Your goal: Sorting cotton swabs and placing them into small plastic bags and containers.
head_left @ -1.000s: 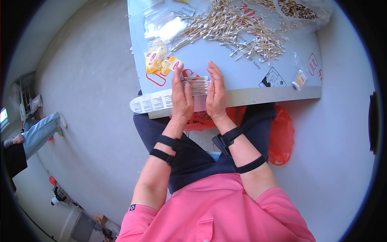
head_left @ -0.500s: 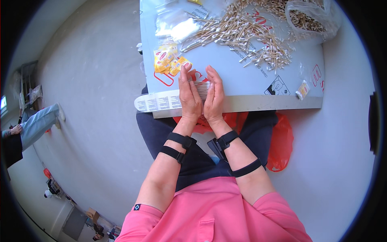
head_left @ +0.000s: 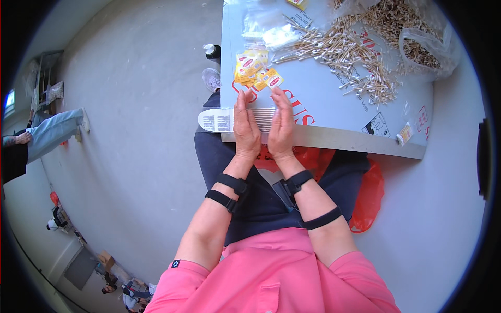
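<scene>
Swab row [head_left: 265,119] at counter's [head_left: 336,116] near edge, between left hand [head_left: 246,125] and right hand [head_left: 282,125]. Grip: both flat, fingers straight, palms facing at row's ends, likely keeping sticks aligned. Clear bag [head_left: 446,60], far right corner: mouth open, swabs inside. Small clear packet [head_left: 404,134], near right corner: holds swabs.

Looks like a plain workroom: loose white-tipped, tan-stemmed cotton swabs [head_left: 339,47] lie heaped on a pale-blue printed flat board [head_left: 334,112]; smooth grey flooring [head_left: 141,130] and a dark open-framed rack [head_left: 46,73] lie left of the board.
</scene>
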Available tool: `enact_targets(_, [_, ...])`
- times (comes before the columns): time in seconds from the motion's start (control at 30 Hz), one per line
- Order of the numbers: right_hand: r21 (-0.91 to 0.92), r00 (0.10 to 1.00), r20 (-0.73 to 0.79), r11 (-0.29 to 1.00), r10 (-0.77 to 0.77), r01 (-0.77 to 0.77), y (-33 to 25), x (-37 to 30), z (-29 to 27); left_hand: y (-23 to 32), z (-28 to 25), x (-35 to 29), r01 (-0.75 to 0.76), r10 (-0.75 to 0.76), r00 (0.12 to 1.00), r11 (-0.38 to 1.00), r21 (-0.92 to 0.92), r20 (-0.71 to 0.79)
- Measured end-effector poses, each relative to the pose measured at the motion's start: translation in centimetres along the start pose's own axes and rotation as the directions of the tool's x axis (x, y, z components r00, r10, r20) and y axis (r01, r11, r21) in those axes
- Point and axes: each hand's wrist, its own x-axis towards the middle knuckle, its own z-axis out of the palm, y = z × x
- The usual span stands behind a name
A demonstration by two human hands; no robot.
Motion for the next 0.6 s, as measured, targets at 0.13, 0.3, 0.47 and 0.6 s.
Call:
enact_targets(0.13, [-0.174,0.991,0.095,0.978,-0.096,0.112,-1.0,0.5,-3.8,0.8,-3.4,0.5,-0.015,0.014,1.0,0.997,0.075,0.011])
enact_targets(0.3, [-0.417,0.867,0.459,0.815,-0.194,0.403,-0.9,-1.4,-4.1,0.6,-8.5,-0.4,0.054,-0.058,0.998,0.979,0.197,0.012])
enact_targets(0.47, [-0.619,0.819,0.573,0.648,-0.014,0.444,0.0,-1.7,-2.3,0.0,-10.4,-3.6,0.125,-0.129,0.992,0.968,0.219,0.004])
enact_targets(0.6, [-0.641,0.805,0.592,0.588,-0.029,0.493,0.9,-1.9,-2.1,0.4,-11.2,-5.3,0.181,-0.186,0.983,0.967,0.177,0.012])
